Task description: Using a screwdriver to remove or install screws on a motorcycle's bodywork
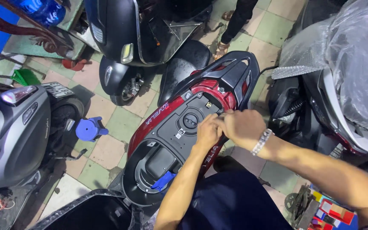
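Note:
A dark red scooter [158,117] stands below me with its seat lifted, showing the black under-seat tub [156,164] and the round fuel cap [190,120]. My left hand [207,132] and my right hand [241,125] are pressed together at the right rim of the opening, just behind the fuel cap. Their fingers are curled over something small on the rim that I cannot make out. A metal watch band [261,142] is on my right wrist. The black rear grab rail [235,70] lies beyond my hands. A blue cloth [163,181] lies in the tub.
A grey scooter [15,132] stands at the left and a black one [124,38] ahead. At the right is a scooter under clear plastic wrap [346,55]. A blue stool [89,128] sits on the tiled floor. Another person's sandalled feet [222,47] are at the top.

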